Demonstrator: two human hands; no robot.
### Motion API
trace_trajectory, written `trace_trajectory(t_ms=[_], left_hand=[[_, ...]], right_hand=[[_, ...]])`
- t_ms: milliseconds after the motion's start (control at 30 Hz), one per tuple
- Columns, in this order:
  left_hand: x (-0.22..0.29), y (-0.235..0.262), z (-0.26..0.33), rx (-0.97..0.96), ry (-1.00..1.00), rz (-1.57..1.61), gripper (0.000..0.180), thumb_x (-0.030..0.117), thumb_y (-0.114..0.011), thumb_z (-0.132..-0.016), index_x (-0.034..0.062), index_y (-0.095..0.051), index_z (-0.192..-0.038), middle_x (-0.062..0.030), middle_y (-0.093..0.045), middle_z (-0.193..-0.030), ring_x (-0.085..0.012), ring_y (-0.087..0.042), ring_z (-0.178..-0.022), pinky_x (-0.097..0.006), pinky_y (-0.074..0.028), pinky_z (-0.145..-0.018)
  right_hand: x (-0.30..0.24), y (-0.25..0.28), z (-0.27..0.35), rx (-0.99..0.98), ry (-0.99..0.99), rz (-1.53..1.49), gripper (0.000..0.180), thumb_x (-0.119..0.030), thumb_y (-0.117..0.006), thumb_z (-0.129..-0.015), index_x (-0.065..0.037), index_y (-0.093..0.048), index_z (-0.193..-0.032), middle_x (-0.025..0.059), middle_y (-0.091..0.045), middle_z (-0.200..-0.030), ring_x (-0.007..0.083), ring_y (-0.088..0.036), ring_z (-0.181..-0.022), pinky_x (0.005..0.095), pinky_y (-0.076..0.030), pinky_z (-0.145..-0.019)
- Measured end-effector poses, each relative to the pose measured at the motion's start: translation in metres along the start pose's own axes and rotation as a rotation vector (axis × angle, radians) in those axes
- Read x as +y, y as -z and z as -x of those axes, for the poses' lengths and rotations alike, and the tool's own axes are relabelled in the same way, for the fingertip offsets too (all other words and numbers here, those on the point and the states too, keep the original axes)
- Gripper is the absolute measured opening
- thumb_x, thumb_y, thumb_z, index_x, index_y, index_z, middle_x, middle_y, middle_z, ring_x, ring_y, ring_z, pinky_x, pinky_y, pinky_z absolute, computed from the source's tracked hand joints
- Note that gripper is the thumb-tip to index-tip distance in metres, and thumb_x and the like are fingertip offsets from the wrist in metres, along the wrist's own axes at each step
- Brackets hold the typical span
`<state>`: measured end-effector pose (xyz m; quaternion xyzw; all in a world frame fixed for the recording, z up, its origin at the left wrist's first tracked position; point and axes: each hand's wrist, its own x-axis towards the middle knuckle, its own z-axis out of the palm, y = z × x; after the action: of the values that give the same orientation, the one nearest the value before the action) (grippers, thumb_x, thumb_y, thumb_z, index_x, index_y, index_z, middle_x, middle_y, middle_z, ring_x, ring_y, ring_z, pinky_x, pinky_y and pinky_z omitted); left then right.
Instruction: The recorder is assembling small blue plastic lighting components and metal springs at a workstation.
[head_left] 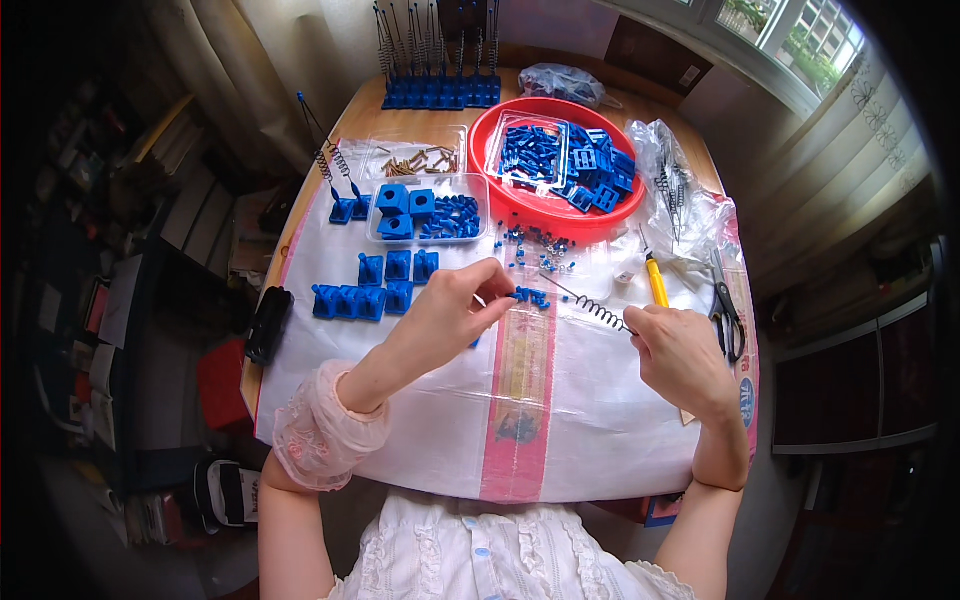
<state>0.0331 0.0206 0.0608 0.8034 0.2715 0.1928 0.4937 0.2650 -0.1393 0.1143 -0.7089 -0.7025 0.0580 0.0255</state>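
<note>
My right hand [683, 362] is closed round one end of a black coil spring [600, 312]. The spring's straight, thin tip points up and left over the cloth. My left hand [462, 308] pinches a small blue plastic piece [515, 295] between thumb and fingertip. Beside that pinch lies a little pile of small blue pieces [535, 297]. Several blue plastic bases with upright posts [370, 270] stand left of my left hand. Just beyond the pile are scattered small blue and metallic bits [540, 248].
A red basin [640, 205] of blue parts stands behind, beside a clear box [480, 235] of blue pieces and a tray of brass screws [420, 162]. A yellow-handled tool [656, 283] and black scissors [728, 322] lie right. Finished-looking spring assemblies [440, 92] stand at the back.
</note>
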Motion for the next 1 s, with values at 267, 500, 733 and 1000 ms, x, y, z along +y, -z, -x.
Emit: trace_trajectory(t_ms=[267, 500, 733, 1000], left_hand=[[-0.024, 0.01, 0.011, 0.012, 0.002, 0.329, 0.015, 0.001, -0.065, -0.094, -0.0003, -0.069, -0.108, -0.0039, -0.07, -0.1, -0.0079, -0.064, -0.091, -0.022, -0.053, -0.079], [-0.02, 0.008, 0.012, -0.004, 0.013, 0.367, 0.018, 0.002, -0.065, -0.094, 0.0008, -0.071, -0.111, -0.0029, -0.071, -0.1, -0.007, -0.063, -0.089, -0.022, -0.053, -0.08], [-0.013, 0.009, 0.013, -0.004, 0.028, 0.358, 0.018, 0.003, -0.064, -0.095, 0.0008, -0.071, -0.112, -0.0041, -0.072, -0.101, -0.008, -0.065, -0.09, -0.022, -0.053, -0.081], [-0.011, 0.008, 0.014, -0.003, 0.017, 0.363, 0.02, 0.0, -0.064, -0.094, 0.0011, -0.071, -0.112, -0.0047, -0.072, -0.101, -0.0097, -0.066, -0.091, -0.024, -0.054, -0.081]], right_hand=[[-0.011, -0.007, 0.0, -0.045, 0.022, -0.013, 0.003, -0.002, -0.062, -0.082, -0.002, -0.058, -0.082, 0.0143, -0.064, -0.076, 0.0341, -0.064, -0.071, 0.0442, -0.048, -0.065], [-0.014, -0.008, -0.001, -0.059, 0.042, -0.024, 0.009, 0.002, -0.058, -0.075, -0.001, -0.059, -0.084, 0.0151, -0.064, -0.078, 0.0355, -0.065, -0.072, 0.045, -0.049, -0.065], [-0.015, -0.007, -0.001, -0.069, 0.058, -0.053, 0.015, 0.004, -0.056, -0.072, -0.001, -0.06, -0.085, 0.016, -0.065, -0.079, 0.0367, -0.065, -0.073, 0.0456, -0.05, -0.066], [-0.015, -0.011, -0.001, -0.04, 0.053, -0.023, 0.005, 0.002, -0.06, -0.078, -0.003, -0.058, -0.081, 0.0133, -0.063, -0.075, 0.0335, -0.064, -0.071, 0.0442, -0.047, -0.063]])
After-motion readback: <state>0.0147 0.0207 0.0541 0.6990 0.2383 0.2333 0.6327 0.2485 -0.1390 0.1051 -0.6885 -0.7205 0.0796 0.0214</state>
